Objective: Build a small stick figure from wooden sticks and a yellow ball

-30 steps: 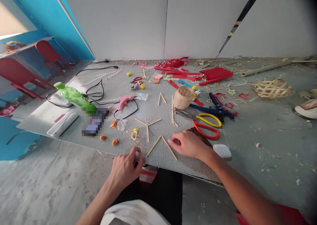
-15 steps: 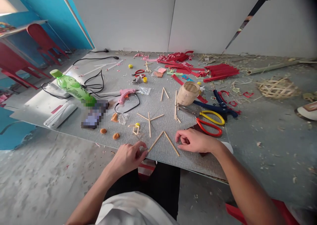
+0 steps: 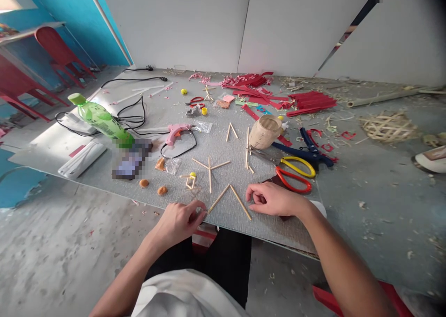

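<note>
Two thin wooden sticks lie at the table's near edge as an upside-down V: a left stick [image 3: 219, 198] and a right stick [image 3: 240, 202], their upper ends close together. My left hand [image 3: 183, 217] rests by the lower end of the left stick, loosely curled, with a gap between thumb and index finger. Just right of the right stick lies my right hand [image 3: 270, 198], fingers bent and apart, holding nothing visible. Beyond the V, more sticks form a Y shape [image 3: 210, 173]. A small stick figure with a yellow ball [image 3: 192, 175] stands left of it.
Scissors [image 3: 296, 166], a bamboo cup [image 3: 265, 131] and a blue cutter [image 3: 306, 152] lie beyond my right hand. A pink glue gun [image 3: 173, 134], phone [image 3: 128, 162] and green bottle [image 3: 104, 122] are at left. Red strips [image 3: 310, 102] lie at the back; orange lumps [image 3: 162, 190] sit near the front edge.
The view has shifted very slightly. Both hands and the sticks stay where they were.
</note>
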Demonstrator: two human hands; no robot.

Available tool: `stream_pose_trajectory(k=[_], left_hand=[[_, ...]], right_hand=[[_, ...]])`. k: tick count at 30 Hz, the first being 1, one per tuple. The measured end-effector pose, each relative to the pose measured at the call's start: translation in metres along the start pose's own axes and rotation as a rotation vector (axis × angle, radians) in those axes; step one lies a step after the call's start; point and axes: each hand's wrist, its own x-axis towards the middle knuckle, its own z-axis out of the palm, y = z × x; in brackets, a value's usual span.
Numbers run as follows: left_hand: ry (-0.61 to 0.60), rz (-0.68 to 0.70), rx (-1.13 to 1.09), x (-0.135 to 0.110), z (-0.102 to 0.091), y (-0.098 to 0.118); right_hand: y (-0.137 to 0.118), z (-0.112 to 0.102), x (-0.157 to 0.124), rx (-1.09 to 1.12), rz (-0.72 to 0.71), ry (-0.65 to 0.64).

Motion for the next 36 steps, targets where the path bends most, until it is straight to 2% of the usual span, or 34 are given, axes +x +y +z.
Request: stream_pose_trajectory(k=[9, 19, 22, 27, 30, 36], left_hand=[[0.012, -0.018, 0.023, 0.004, 0.003, -0.002], [0.014, -0.021, -0.045, 0.007, 0.001, -0.001], [0.016, -0.053, -0.065, 0.009, -0.001, 0.003], [-0.001, -0.077, -0.042, 0.019, 0.001, 0.010], [-0.007, -0.081, -0.048, 0.022, 0.002, 0.011], [0.019, -0.077, -0.133, 0.019, 0.003, 0.006]], right_hand=[[-0.002, 0.003, -0.001, -0.018, 0.025, 0.020], [-0.004, 0.002, -0.002, -0.028, 0.006, 0.040], [-0.011, 0.007, 0.000, -0.063, 0.023, 0.126], [-0.020, 0.027, 0.008, -0.334, 0.050, 0.339], [-0.019, 0.035, 0.012, -0.412, 0.037, 0.365], [-0.014, 0.036, 0.013, -0.440, 0.034, 0.386]])
